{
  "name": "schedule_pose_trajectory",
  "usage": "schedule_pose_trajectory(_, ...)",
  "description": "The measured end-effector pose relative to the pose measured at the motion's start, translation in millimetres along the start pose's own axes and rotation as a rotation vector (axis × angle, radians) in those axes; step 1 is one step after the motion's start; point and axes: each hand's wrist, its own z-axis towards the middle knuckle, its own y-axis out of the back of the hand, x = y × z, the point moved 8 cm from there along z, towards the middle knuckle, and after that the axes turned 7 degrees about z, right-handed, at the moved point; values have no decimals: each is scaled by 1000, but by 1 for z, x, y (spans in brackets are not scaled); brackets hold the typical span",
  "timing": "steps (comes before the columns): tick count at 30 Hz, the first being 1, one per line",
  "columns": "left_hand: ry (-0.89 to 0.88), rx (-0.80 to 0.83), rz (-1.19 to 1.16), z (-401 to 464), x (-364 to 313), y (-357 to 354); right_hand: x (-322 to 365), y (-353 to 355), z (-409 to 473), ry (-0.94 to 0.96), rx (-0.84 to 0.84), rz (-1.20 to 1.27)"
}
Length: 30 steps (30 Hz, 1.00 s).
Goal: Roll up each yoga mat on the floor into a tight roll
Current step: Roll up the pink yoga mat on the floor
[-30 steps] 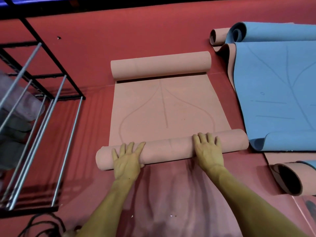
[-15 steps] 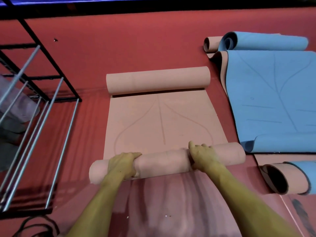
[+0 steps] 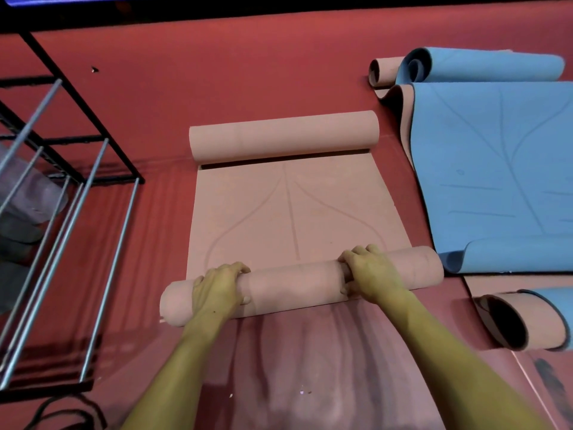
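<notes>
A black metal rack (image 3: pixel 71 169) with silver bars stands at the far left on the red floor (image 3: pixel 217 72); grey bundles lie inside it, too blurred to identify. A dark cable (image 3: pixel 62 411) loops on the floor near its front corner.

The pink mat (image 3: pixel 288 209) lies flat at centre. Its far end is curled into a loose roll (image 3: pixel 283 136), probably the set of earlier storage. Its near end is wound into the working roll (image 3: pixel 294 282), which lies across the mat's width.

The left hand (image 3: pixel 217 290) wraps over the working roll near its left end, fingers curled over the top and thumb on the near side: a closed grip on the roll. The right hand (image 3: pixel 370 273) holds it likewise, right of centre. The hands are set well apart, presumably to keep the roll square to the mat and equally tight along its length. Judgement: rolling is roughly half done; the flat stretch and the far curl remain.

To the right lies a blue mat (image 3: pixel 502 169), mostly flat, with its near edge lifted and its far end curled, not yet rolled. A small pink roll (image 3: pixel 384 72) sits just beside that far curl. At the lower right lies a loose pink-and-blue roll (image 3: pixel 527 321), wide open at its end and likely needing tightening.
</notes>
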Motion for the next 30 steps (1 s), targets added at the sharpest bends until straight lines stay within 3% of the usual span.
schedule_pose_trajectory(6, -18, -50, 186, -2, -8, 6, 5, -10, 3, -46, 100, -25)
schedule_pose_trajectory(17, 14, -44, 158, 0, -12, 11, 17, -3, 3, -43, -59, -195)
schedule_pose_trajectory(30, 19, -102, 133, -3, -22, 12, 18, 2, 5, -27, -78, -105)
